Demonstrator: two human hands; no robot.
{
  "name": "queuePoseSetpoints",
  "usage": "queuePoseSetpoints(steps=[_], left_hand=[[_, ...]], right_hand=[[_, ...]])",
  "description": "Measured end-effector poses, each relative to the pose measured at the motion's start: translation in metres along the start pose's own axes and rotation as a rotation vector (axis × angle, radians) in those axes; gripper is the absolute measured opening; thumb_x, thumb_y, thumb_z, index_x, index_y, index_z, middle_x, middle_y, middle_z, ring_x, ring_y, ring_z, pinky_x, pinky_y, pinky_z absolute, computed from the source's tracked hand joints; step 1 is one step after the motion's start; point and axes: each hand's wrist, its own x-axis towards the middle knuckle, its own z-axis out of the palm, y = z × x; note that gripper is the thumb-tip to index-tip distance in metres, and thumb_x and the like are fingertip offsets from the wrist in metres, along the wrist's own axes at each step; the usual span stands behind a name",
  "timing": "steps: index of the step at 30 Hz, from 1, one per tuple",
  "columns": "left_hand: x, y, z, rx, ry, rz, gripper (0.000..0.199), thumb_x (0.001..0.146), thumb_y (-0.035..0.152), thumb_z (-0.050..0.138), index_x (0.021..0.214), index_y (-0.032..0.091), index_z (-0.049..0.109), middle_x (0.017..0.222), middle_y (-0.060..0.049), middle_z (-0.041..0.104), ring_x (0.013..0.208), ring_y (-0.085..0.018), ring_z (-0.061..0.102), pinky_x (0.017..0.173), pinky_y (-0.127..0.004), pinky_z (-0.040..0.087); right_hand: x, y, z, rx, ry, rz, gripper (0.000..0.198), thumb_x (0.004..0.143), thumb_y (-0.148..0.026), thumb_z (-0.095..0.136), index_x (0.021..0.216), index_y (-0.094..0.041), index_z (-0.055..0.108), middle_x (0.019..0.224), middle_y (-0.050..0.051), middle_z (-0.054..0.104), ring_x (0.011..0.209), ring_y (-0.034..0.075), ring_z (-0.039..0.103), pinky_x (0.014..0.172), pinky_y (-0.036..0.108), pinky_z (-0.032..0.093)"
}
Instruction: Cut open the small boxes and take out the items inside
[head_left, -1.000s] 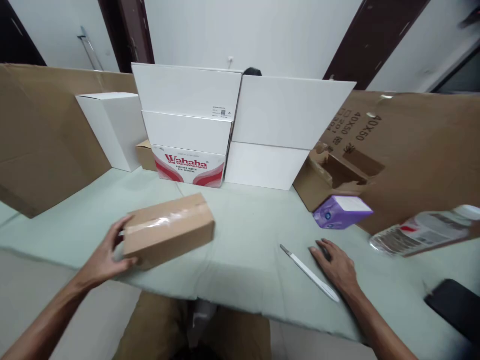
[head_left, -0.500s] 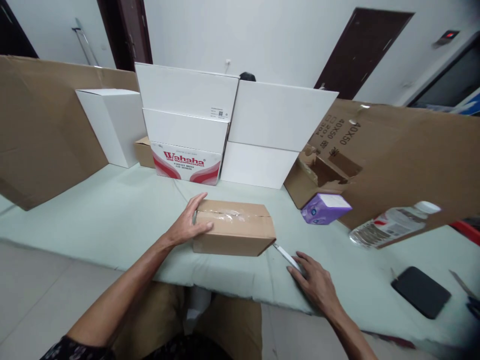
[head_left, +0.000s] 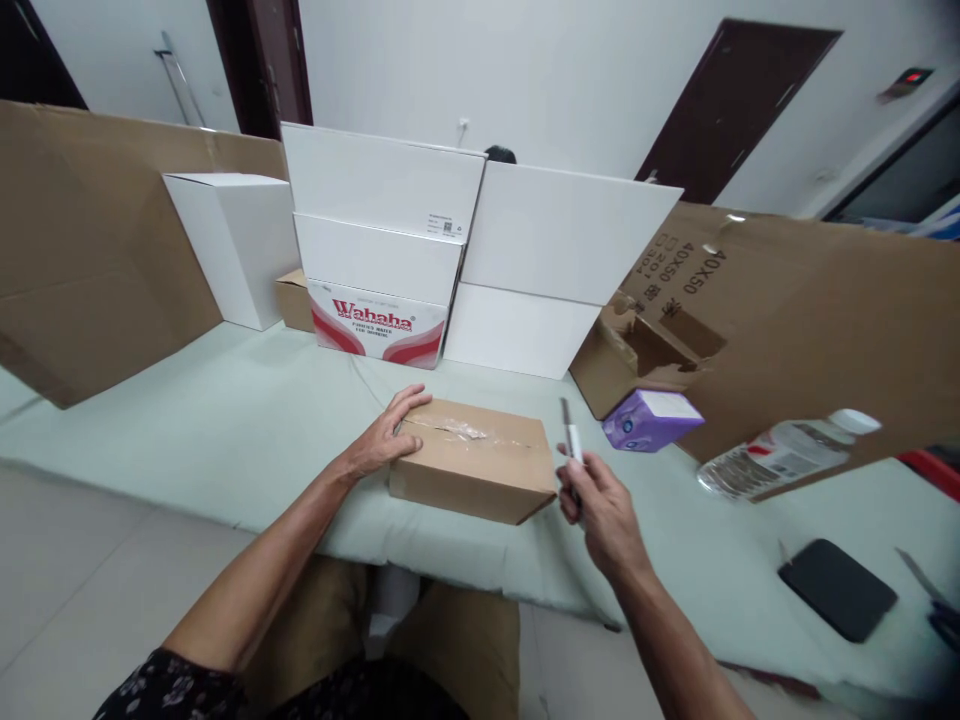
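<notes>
A brown cardboard box (head_left: 472, 460) lies on the pale green table cover, with clear tape along its top seam. My left hand (head_left: 386, 435) grips the box's left end, thumb on the top and fingers over the far edge. In my right hand (head_left: 596, 500), just off the box's right end, is a white utility knife (head_left: 574, 441). Its fingers wrap round the handle, and the blade points up and away from me. Between the blade and the box there is a small gap.
White cartons (head_left: 379, 270) stand at the back, flanked by brown cardboard panels (head_left: 810, 310). To the right are an open brown box (head_left: 607, 370), a purple box (head_left: 651, 422), a water bottle (head_left: 787, 455), a black flat object (head_left: 838, 590) and scissors (head_left: 930, 590).
My right hand has moved up and closed around the knife; its blade swung from pointing at the box's lower right corner to pointing away from me. The box has turned slightly under my left hand.
</notes>
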Motion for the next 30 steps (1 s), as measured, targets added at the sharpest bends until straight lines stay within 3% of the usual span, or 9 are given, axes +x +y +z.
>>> queuePoseSetpoints(steps=[3, 6, 9, 12, 17, 22, 30], left_hand=[[0.001, 0.002, 0.000, -0.002, 0.024, -0.034, 0.074, 0.070, 0.026, 0.060, 0.143, 0.018, 0.058, 0.171, -0.012, 0.029, 0.160, -0.040, 0.018, 0.130, -0.056, 0.012], [0.001, 0.001, 0.004, -0.029, 0.066, -0.054, 0.075, 0.066, 0.024, 0.057, 0.141, 0.019, 0.061, 0.172, -0.010, 0.029, 0.160, -0.039, 0.017, 0.131, -0.054, 0.011], [-0.001, -0.004, 0.011, -0.123, 0.125, -0.077, 0.075, 0.065, 0.024, 0.055, 0.140, 0.020, 0.062, 0.171, -0.008, 0.031, 0.160, -0.039, 0.018, 0.130, -0.054, 0.011], [-0.002, -0.010, 0.018, -0.249, 0.179, -0.088, 0.076, 0.064, 0.025, 0.054, 0.139, 0.020, 0.063, 0.167, -0.008, 0.038, 0.158, -0.040, 0.022, 0.130, -0.054, 0.012], [-0.002, -0.017, 0.023, -0.340, 0.209, -0.080, 0.075, 0.061, 0.025, 0.054, 0.135, 0.020, 0.064, 0.159, -0.008, 0.045, 0.152, -0.040, 0.033, 0.127, -0.052, 0.020], [-0.001, -0.019, 0.025, -0.390, 0.228, -0.071, 0.074, 0.059, 0.025, 0.054, 0.132, 0.021, 0.064, 0.150, -0.007, 0.050, 0.144, -0.038, 0.041, 0.123, -0.050, 0.028], [-0.001, -0.019, 0.027, -0.435, 0.221, -0.061, 0.073, 0.060, 0.026, 0.055, 0.132, 0.022, 0.061, 0.146, -0.009, 0.050, 0.137, -0.038, 0.046, 0.117, -0.050, 0.034]], right_hand=[[-0.006, -0.007, 0.015, -0.108, -0.068, -0.005, 0.051, 0.090, -0.061, 0.061, 0.115, -0.018, 0.067, 0.060, -0.007, 0.045, 0.048, 0.010, 0.038, 0.045, 0.024, 0.034], [-0.009, -0.013, 0.004, -0.228, -0.123, -0.019, 0.052, 0.090, -0.059, 0.061, 0.118, -0.016, 0.069, 0.059, -0.005, 0.049, 0.052, 0.013, 0.046, 0.050, 0.026, 0.041], [-0.006, -0.032, -0.013, -0.374, -0.167, -0.086, 0.050, 0.089, -0.059, 0.060, 0.114, -0.017, 0.073, 0.070, 0.002, 0.064, 0.062, 0.017, 0.058, 0.057, 0.029, 0.050], [-0.001, -0.062, -0.011, -0.606, -0.334, -0.200, 0.045, 0.095, -0.056, 0.053, 0.114, -0.020, 0.075, 0.084, 0.006, 0.074, 0.072, 0.020, 0.066, 0.066, 0.031, 0.054], [0.010, -0.100, 0.039, -1.099, -0.605, -0.452, 0.039, 0.104, -0.039, 0.040, 0.118, -0.025, 0.074, 0.109, 0.008, 0.078, 0.094, 0.024, 0.072, 0.078, 0.032, 0.052], [0.019, -0.110, 0.090, -1.569, -0.714, -0.478, 0.032, 0.105, -0.031, 0.040, 0.114, -0.023, 0.070, 0.106, 0.008, 0.075, 0.091, 0.025, 0.073, 0.068, 0.029, 0.046], [0.019, -0.119, 0.109, -1.687, -0.734, -0.540, 0.031, 0.104, -0.022, 0.036, 0.116, -0.020, 0.065, 0.105, 0.013, 0.074, 0.093, 0.027, 0.074, 0.069, 0.032, 0.047]])
